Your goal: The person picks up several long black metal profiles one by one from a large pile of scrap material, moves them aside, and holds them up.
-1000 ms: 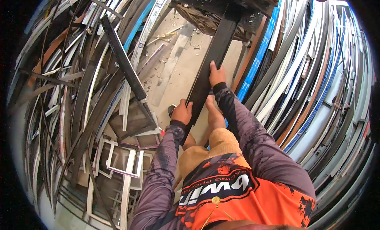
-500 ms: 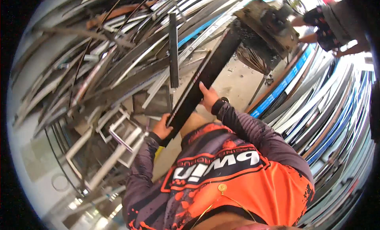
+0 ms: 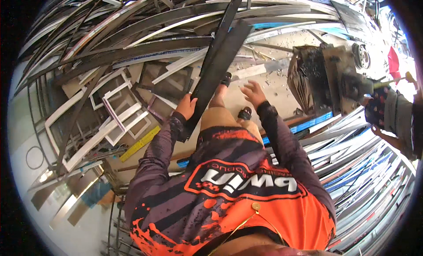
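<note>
A long, dark, flat-sided bar slants from beside my lap up toward the scrap pile. My left hand is closed around its near end, thumb on top. My right hand is off the bar, to its right, fingers apart and holding nothing. Partly behind the held bar lies another narrow dark strip, which reaches to the top of the view.
Long metal strips are heaped ahead, with more bundled strips at right. White frames and a yellow bar lie left. A blackened machine stands right, near another person. My feet are on the floor between.
My right hand has let go of the bar and moved away to its right. The view has swung to the right, and the left hand still grips the near end.
</note>
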Demonstrator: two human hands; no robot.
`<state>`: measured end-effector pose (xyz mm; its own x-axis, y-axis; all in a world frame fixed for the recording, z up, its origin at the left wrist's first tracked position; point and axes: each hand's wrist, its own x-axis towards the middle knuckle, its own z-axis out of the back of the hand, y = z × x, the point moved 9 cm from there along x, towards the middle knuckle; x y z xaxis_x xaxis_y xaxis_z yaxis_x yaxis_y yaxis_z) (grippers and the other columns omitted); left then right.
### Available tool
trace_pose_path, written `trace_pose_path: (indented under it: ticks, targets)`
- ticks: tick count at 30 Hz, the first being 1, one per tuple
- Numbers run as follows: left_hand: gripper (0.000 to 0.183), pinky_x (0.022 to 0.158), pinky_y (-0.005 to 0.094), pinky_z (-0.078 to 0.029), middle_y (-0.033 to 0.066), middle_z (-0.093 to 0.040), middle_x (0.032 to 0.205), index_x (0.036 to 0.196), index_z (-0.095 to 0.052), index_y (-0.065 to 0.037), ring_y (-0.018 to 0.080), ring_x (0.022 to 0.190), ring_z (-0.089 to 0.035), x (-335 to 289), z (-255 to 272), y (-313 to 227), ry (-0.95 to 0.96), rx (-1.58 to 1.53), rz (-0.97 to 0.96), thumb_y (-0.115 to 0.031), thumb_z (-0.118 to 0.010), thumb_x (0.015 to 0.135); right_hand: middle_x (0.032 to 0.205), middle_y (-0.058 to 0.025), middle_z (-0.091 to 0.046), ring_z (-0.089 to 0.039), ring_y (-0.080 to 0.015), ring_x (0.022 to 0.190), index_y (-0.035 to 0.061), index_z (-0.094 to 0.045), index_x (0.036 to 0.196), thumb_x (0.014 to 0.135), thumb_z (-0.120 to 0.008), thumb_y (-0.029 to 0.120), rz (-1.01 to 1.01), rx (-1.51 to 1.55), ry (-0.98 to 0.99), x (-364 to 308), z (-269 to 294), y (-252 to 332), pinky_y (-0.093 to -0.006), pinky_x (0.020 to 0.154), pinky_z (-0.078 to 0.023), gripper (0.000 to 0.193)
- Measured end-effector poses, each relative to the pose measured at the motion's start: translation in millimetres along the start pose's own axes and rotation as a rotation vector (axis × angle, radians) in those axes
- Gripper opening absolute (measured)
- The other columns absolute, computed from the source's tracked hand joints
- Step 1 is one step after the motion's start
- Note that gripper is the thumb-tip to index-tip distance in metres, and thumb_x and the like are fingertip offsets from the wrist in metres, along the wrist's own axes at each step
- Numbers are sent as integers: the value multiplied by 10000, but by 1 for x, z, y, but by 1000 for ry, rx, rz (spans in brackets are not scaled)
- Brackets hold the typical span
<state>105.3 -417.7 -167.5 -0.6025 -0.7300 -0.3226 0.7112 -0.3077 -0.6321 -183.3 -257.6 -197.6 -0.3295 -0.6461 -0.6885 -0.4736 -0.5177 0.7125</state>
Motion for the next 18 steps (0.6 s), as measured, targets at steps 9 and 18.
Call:
trace_pose_path:
  ticks: [9, 18]
  targets:
    - [592, 814, 489, -468, 255, -639, 1032, 1203, -493, 35, 445, 969, -593, 238, -39, 72, 89, -55, 249, -444, -621, 880, 837, -103, -657, -645, -231, 700, 51, -605, 1027, 836, -679, 336, -356, -835, -246, -37, 169, -200, -388, 635, -519, 351]
    - [476, 869, 443, -456, 219, -615, 1132, 1200, -509, 8, 397, 1017, -590, 435, -265, -6, 282, -348, 162, -370, -600, 925, 887, -56, -645, -655, -179, 756, 60, -555, 1078, 888, -649, 282, -577, 26, -379, -78, 79, -239, -303, 577, -515, 306]
